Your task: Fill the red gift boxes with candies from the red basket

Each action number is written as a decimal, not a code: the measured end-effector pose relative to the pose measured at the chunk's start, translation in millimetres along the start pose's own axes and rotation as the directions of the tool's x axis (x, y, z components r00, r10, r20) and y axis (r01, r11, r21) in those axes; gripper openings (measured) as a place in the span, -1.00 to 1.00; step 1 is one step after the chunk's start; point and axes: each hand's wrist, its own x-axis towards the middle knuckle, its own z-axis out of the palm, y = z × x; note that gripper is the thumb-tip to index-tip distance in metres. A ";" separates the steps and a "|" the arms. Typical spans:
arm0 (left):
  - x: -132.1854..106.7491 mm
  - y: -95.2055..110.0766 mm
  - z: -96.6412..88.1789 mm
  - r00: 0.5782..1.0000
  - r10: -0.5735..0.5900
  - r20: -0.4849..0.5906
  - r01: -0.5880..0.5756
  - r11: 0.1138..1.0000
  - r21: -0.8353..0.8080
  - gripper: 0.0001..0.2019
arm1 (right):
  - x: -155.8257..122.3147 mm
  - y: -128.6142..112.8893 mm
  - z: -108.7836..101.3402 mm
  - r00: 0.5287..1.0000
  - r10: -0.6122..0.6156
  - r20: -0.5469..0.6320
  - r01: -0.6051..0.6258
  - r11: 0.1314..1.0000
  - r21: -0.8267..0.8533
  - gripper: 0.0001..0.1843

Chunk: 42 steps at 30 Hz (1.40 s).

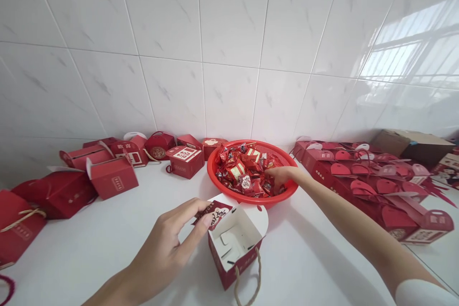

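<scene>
An open red gift box point(234, 248) with a rope handle stands on the white counter in front of me, its white inside bare. My left hand point(172, 239) pinches a dark red candy packet point(213, 213) just over the box's left rim. My right hand point(281, 177) reaches into a red plastic basket point(290, 190) heaped with red wrapped candies point(244, 172), its fingers curled down among them. What those fingers grip is hidden.
Several closed red gift boxes point(113, 177) lie along the wall at the left. A stack of flat, unfolded red boxes point(362, 177) covers the right side, with a brown carton point(412, 146) behind. White tiled wall at the back.
</scene>
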 end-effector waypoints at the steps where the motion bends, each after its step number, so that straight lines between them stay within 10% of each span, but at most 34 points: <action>1: 0.1 -0.1 -0.3 1.000 0.003 0.001 -0.003 1.000 -0.002 -0.71 | -0.1 1.2 -0.4 1.000 -0.010 -0.003 0.010 1.000 0.004 -0.15; 5: 1.0 -5.5 -1.7 0.998 0.039 0.042 -0.039 0.999 -0.002 -0.72 | -2.3 4.0 1.0 0.998 -0.053 -0.023 0.054 0.998 0.018 -0.07; 16: -0.2 -2.2 0.3 0.997 0.062 0.045 -0.062 0.998 -0.021 -0.75 | -1.2 -3.6 0.8 0.958 -0.260 -0.121 0.282 0.932 0.230 -0.79; 23: 0.0 -2.7 -1.1 0.997 0.057 0.060 -0.055 0.998 -0.036 -0.73 | -17.1 -12.4 -3.7 0.902 -0.362 -0.235 0.431 0.744 0.511 -0.64; 29: 0.0 -3.4 -1.6 0.997 0.032 0.066 -0.029 0.999 -0.036 -0.73 | -22.8 -18.2 -4.4 0.906 -0.317 -0.281 0.416 0.538 0.734 -0.62; 42: 2.7 -2.6 -1.4 0.998 -0.049 0.050 0.053 0.996 -0.070 -0.70 | -34.3 -49.0 -3.1 0.888 -0.158 -0.433 0.455 0.442 0.773 -0.70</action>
